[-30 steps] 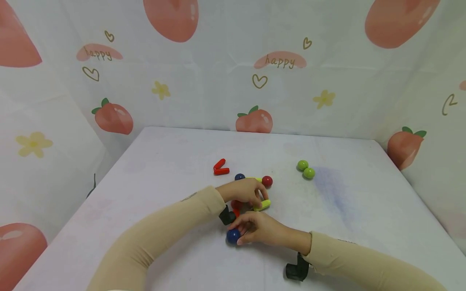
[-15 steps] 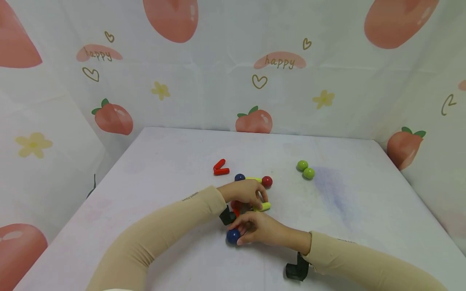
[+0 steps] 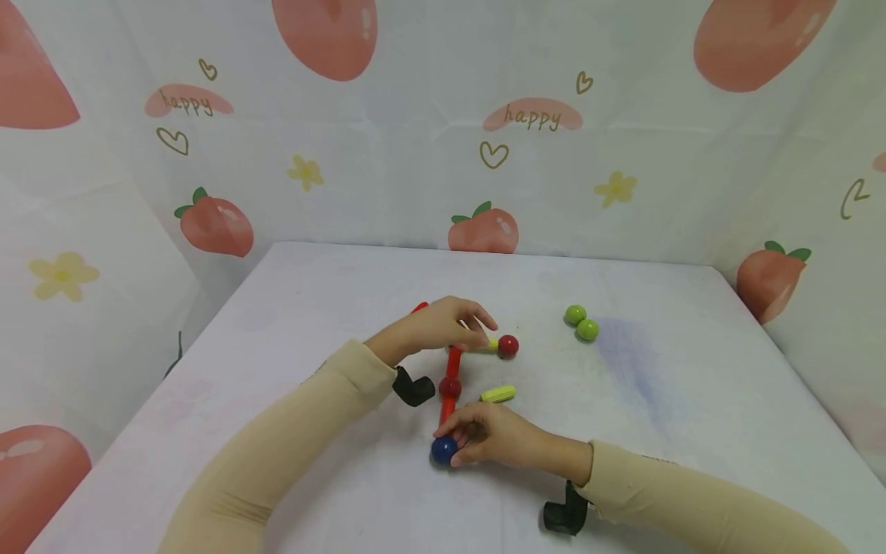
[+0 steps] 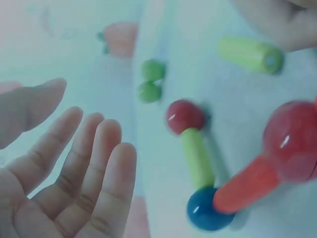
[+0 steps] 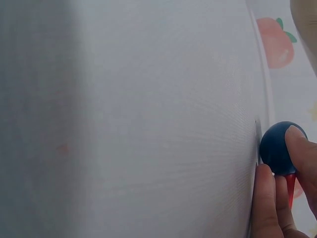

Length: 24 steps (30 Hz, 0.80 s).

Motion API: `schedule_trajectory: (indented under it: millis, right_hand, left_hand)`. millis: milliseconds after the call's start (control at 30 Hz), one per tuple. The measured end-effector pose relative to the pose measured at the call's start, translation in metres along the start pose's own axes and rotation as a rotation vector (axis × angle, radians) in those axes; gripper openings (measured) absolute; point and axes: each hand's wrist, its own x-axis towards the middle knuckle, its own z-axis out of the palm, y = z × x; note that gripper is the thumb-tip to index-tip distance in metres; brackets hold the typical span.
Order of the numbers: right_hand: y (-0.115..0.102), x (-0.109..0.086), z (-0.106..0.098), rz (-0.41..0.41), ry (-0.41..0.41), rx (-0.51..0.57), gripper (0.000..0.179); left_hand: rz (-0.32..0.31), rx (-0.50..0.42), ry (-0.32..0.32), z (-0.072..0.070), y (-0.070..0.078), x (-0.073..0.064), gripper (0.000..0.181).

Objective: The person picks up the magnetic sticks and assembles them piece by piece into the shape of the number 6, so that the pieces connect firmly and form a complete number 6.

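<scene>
My right hand (image 3: 501,437) pinches a blue ball (image 3: 444,451) between thumb and fingers at the near end of a joined chain. From it a red rod (image 3: 447,408) runs to a red ball (image 3: 450,387), then another red rod (image 3: 453,362) leads to a second blue ball (image 4: 210,208), hidden from the head view. A yellow-green rod (image 4: 198,158) joins that ball to a red ball (image 3: 508,346). My left hand (image 3: 450,323) hovers over the chain's far corner, fingers extended and holding nothing. A loose yellow-green rod (image 3: 497,394) lies right of the chain.
Two green balls (image 3: 581,322) sit together toward the back right of the white table (image 3: 692,385). One loose red rod (image 3: 420,306) peeks out behind my left hand. Black wrist cameras (image 3: 564,512) hang near the tabletop. A printed cloth (image 3: 415,154) stands behind.
My left hand has left the loose yellow-green rod, which has turned slightly, and moved up and left, uncovering the chain's middle. My right hand keeps its pinch on the near blue ball.
</scene>
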Motion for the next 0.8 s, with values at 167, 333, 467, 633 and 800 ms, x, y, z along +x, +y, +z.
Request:
schedule_trajectory:
  millis: [167, 333, 467, 633, 800]
  right_hand:
    - [-0.001, 0.001, 0.0, 0.017, 0.004, -0.008, 0.034]
    - [0.0, 0.002, 0.0, 0.027, 0.008, -0.015, 0.034]
    - [0.0, 0.002, 0.0, 0.025, 0.005, -0.015, 0.034]
    - [0.001, 0.001, 0.0, 0.011, -0.001, -0.012, 0.035]
    - [0.001, 0.001, 0.0, 0.009, -0.002, -0.009, 0.035]
  left_hand:
    - [-0.017, -0.044, 0.088, -0.013, -0.008, -0.013, 0.031]
    - [-0.08, -0.016, 0.1, -0.009, -0.026, -0.02, 0.031]
    - [-0.144, 0.027, 0.07, 0.001, -0.041, -0.023, 0.028]
    - [-0.217, 0.065, 0.043, 0.012, -0.05, -0.026, 0.025]
    - [-0.237, 0.066, 0.023, 0.018, -0.054, -0.027, 0.023]
